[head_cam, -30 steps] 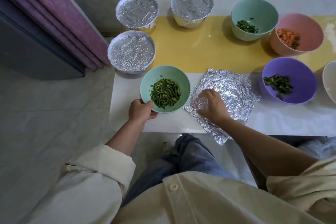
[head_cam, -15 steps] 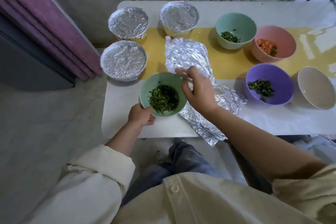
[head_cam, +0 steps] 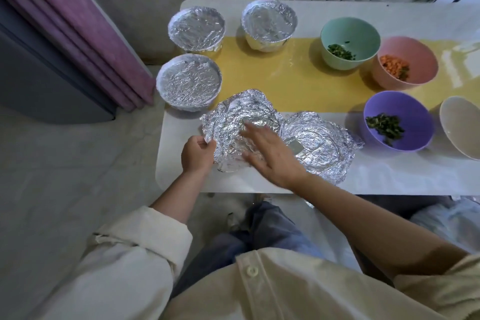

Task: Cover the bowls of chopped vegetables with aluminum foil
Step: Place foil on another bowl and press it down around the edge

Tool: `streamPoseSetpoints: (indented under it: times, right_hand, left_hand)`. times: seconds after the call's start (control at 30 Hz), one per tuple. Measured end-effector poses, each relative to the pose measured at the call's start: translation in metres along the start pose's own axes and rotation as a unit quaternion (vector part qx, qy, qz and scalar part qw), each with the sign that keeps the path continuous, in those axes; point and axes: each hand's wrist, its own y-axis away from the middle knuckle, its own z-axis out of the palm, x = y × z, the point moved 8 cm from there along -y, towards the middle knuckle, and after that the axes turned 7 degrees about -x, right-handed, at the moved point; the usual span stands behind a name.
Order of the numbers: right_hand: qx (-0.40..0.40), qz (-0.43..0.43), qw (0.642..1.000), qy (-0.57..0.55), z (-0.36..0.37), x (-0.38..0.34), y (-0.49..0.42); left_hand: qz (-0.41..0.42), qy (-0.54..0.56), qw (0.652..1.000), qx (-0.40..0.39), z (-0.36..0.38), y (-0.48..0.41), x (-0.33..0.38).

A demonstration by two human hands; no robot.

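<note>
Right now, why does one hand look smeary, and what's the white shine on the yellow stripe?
Head view: the right hand is motion-blurred over the foil sheet, the left hand is sharp; head view again, the shine is glare on the yellow stripe near the pink bowl.

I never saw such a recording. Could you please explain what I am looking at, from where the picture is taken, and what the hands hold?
There is no machine here: a person works with bare hands, and the single camera sits on their head, looking down. The left hand pinches the edge of a foil sheet draped over something hidden, probably a bowl; the right hand lies flat and open on it. More loose foil lies beside. On the table three foil-covered bowls stand at left. At right, uncovered: a green bowl, a pink bowl and a purple bowl with chopped vegetables, and a beige bowl at the edge.
</note>
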Motion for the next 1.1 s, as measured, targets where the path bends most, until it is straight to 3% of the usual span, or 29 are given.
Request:
streamPoseSetpoints:
  times: [0.1,0.2,0.27,0.4,0.53,0.67,0.77,0.87,1.1]
  right_hand:
    - [0.054,0.049,0.996,0.053,-0.022,0.023,-0.011]
    - [0.046,0.058,0.991,0.108,-0.025,0.029,-0.031]
    - [0.025,0.051,0.989,0.134,-0.019,0.027,-0.044]
    - [-0.062,0.066,0.978,0.186,0.007,0.043,-0.052]
    - [-0.073,0.093,0.970,0.213,0.021,0.063,-0.049]
    - [-0.028,0.122,0.978,0.167,0.018,0.073,-0.051]
    - [0.017,0.134,0.984,0.116,0.012,0.077,-0.054]
    - [0.059,0.148,0.985,0.064,0.007,0.084,-0.058]
    - [0.107,0.206,0.961,-0.149,-0.002,0.105,-0.054]
  left_hand:
    - [0.016,-0.089,0.992,0.092,-0.005,0.014,0.015]
    - [0.200,-0.193,0.942,0.189,0.001,0.044,0.063]
    - [0.269,-0.254,0.913,0.174,0.023,0.045,0.084]
    - [0.212,-0.394,0.893,0.052,0.063,0.017,0.077]
    - [0.221,-0.466,0.856,0.044,0.072,0.004,0.050]
    - [0.281,-0.411,0.862,0.093,0.064,0.003,0.048]
    - [0.303,-0.312,0.896,0.089,0.058,0.002,0.045]
    - [0.285,-0.201,0.933,0.095,0.051,-0.002,0.041]
    - [0.207,-0.055,0.970,0.118,0.037,-0.019,0.027]
